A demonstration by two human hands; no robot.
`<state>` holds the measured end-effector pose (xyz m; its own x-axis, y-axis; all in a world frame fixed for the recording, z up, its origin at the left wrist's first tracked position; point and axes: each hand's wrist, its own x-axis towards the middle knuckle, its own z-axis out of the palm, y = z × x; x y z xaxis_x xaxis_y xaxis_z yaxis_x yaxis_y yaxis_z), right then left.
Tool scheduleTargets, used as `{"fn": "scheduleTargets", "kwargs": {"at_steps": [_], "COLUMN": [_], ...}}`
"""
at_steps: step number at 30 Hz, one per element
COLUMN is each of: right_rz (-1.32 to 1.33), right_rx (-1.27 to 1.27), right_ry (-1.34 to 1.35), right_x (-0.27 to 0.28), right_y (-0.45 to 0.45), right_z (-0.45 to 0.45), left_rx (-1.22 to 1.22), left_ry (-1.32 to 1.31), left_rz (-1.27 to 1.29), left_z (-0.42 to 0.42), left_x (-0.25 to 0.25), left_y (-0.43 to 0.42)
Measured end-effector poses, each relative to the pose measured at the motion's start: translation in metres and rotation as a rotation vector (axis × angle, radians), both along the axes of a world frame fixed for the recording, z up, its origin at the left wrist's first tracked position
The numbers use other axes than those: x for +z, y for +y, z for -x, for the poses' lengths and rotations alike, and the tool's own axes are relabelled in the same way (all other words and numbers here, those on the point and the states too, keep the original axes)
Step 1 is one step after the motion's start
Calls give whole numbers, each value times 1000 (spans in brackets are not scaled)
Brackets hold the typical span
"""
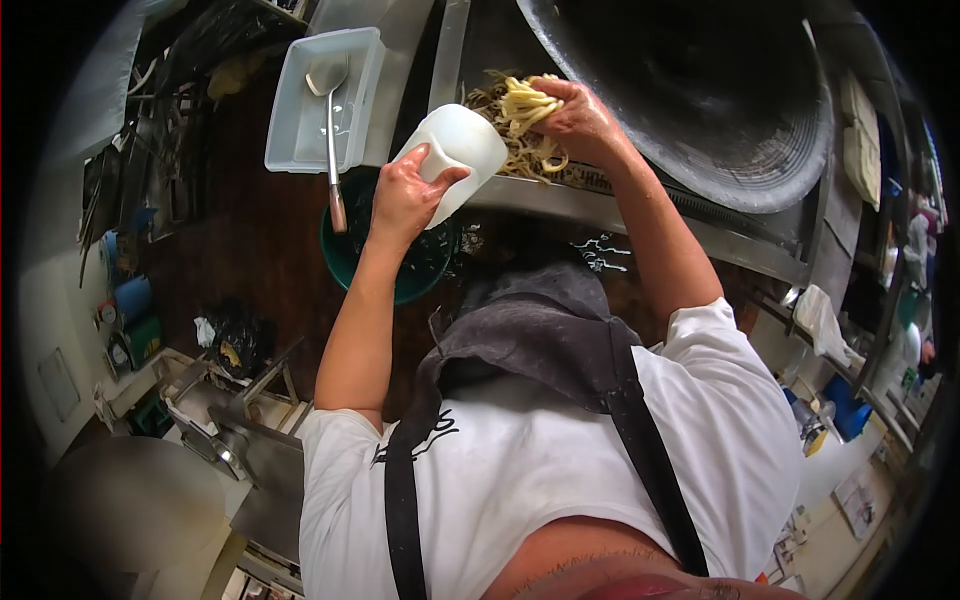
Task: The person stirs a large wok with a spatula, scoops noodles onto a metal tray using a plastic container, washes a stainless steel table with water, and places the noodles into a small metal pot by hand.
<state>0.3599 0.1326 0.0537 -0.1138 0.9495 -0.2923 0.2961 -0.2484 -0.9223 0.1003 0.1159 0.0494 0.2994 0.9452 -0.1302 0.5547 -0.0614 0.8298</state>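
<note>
My left hand [403, 200] is wrapped round a squeezed-looking white plastic tub [462, 140], tilted with its closed-looking end toward the upper right. My right hand [582, 122] is closed on a bunch of thick, pale yellow noodle-like strands [528, 104], just right of the tub. Below and around that bunch, a heap of brownish strands [520, 158] lies on the steel counter beside the wok. Whether anything is inside the tub is hidden from this side.
A big dark wok [700, 150] fills the upper right. Upper left, a clear plastic bin [285, 130] holds a metal ladle [332, 130], its wooden handle overhanging the rim. Beneath the tub stands a green bucket [345, 265]. The steel counter edge [590, 200] runs before me.
</note>
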Motion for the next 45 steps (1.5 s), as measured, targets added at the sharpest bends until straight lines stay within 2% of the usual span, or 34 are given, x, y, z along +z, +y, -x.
{"fn": "scheduleTargets", "kwargs": {"at_steps": [2,6,7,8,10,12,13,15,16,17,18,20,22,23,26,28,30,32,33,34,36,39,42,44,45], "right_rz": [-198,-193,-155,-224,-116,51,-211,-259,-288,-143,-65,-21,-230,-313,-62,4,119,-32,64,223,-54,-69,-263,-286,-278], "right_rx": [36,-8,-29,14,56,286,520,787,924,631,498,348,208,85,-223,-193,-165,-149,-97,-53,-118,-236,-149,62,133], "right_ry": [-21,178,138,98,-116,-274,-309,-447,-518,-317,-351,-270,-326,-369,-210,-242,-239,-344,-353,-381,-599,-878,-964,-956,-671], "right_x": [17,11,8,-33,-47,-59,-85,-98,-102,-37,-59,-19,-22,-42,-98,-147,-172,-196,-200,-204,-259,-251,-307,-297,-288], "right_y": [0,8,8,18,12,19,21,35,40,24,25,16,4,-1,-17,-19,-14,-8,-1,8,16,37,52,35,27], "right_z": [7,37,47,54,68,82,80,75,73,67,60,43,26,20,7,-3,-6,-7,-9,-8,-6,-2,10,43,45], "left_rx": [-33,-53,-55,-54,-74,-112,-144,-189,-155,-117,-78,-68,-71,-76,-89,-99,-108,-204,-238,-214,-305,-383,-402,-388,-396], "left_ry": [0,-98,-141,-183,-92,18,81,108,106,104,103,87,82,84,79,106,167,232,273,427,523,644,787,902,960], "left_rz": [-19,-40,-56,-71,-138,-228,-282,-407,-381,-351,-321,-336,-339,-338,-355,-356,-347,-276,-243,-114,-148,-60,-75,-28,-32], "left_z": [-4,-8,-9,-9,-8,-7,-6,-8,-8,-8,-8,-7,-6,-6,-10,-13,-19,-34,-40,-50,-59,-71,-87,-99,-105], "left_x": [-2,-2,-2,-3,-11,-19,-23,-31,-33,-33,-33,-35,-37,-39,-40,-34,-24,-19,-19,-23,-40,-44,-69,-72,-69], "left_y": [1,3,2,1,3,8,8,12,15,16,18,24,26,26,27,25,25,33,37,40,46,45,51,59,62]}}
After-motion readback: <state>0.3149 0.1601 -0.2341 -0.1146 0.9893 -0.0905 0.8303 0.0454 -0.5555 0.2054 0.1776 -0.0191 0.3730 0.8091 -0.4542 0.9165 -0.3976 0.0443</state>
